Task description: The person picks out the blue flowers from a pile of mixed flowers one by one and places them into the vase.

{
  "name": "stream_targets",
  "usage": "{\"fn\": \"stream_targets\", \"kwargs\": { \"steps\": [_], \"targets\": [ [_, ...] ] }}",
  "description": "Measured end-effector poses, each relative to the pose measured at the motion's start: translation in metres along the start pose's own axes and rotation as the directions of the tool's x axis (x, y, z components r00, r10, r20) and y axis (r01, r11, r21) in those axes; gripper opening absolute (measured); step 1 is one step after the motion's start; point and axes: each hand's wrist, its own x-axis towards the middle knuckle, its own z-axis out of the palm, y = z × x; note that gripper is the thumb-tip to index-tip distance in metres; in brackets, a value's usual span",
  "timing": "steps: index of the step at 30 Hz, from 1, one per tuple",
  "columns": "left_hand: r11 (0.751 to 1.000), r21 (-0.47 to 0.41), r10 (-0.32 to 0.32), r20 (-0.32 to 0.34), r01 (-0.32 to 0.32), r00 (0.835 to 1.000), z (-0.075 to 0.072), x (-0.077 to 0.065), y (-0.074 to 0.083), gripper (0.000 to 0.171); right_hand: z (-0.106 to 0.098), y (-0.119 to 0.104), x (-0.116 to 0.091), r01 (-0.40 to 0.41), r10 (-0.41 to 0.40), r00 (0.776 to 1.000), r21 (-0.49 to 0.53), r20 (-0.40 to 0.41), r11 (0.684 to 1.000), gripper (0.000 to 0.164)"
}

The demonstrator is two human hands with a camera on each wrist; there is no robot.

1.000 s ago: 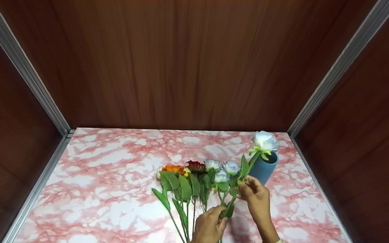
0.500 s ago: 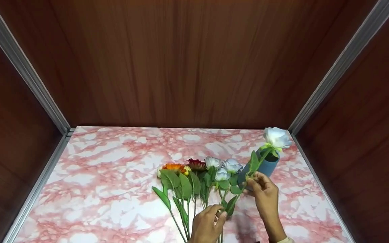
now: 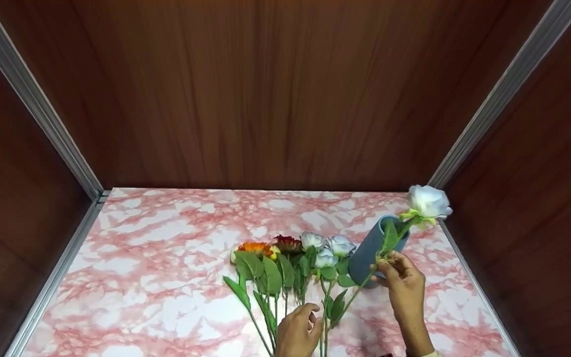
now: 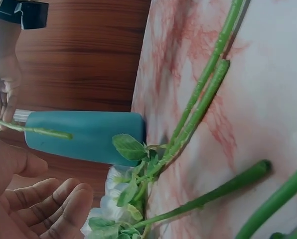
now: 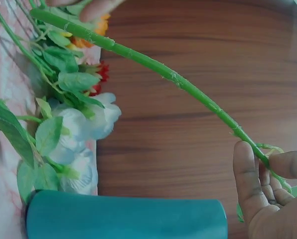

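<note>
My right hand [image 3: 404, 285] pinches the green stem of a white rose [image 3: 429, 201] between thumb and fingers, just below its upper leaf. The bloom leans up and right, past the mouth of a blue vase [image 3: 367, 250] that stands upright beside that hand. In the right wrist view the bare stem [image 5: 158, 67] slants away from the pinching fingers, and its cut end hangs free. Loosely bent, the fingers of my left hand [image 3: 298, 329] hold nothing. That hand is close to the stem's lower end [image 4: 64, 134] in the left wrist view.
Left of the vase lie several more flowers: white roses [image 3: 340, 245], a dark red one [image 3: 288, 243] and an orange one [image 3: 254, 247], stems toward me. They lie on a pink marbled tabletop [image 3: 166, 277]. Brown wooden panels [image 3: 265, 99] enclose it at the back and sides.
My right hand has carried the white rose to the right, its bloom passing across the vase's mouth. My left hand has drawn slightly left and down, away from the stem.
</note>
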Motion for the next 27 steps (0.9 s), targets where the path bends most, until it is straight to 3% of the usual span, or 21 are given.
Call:
{"fn": "stream_targets", "kwargs": {
  "steps": [11,27],
  "targets": [
    [0.990,0.011,-0.143,0.150,0.143,0.978,0.001,-0.001,-0.010,0.015,-0.013,-0.008,0.008,0.018,-0.017,0.999,0.020,-0.039,1.000,0.020],
    [0.986,0.107,-0.146,0.151,0.130,0.978,0.006,-0.003,-0.024,0.022,-0.025,-0.019,0.024,0.053,-0.042,0.994,0.098,-0.103,0.994,0.019]
  ]
}}
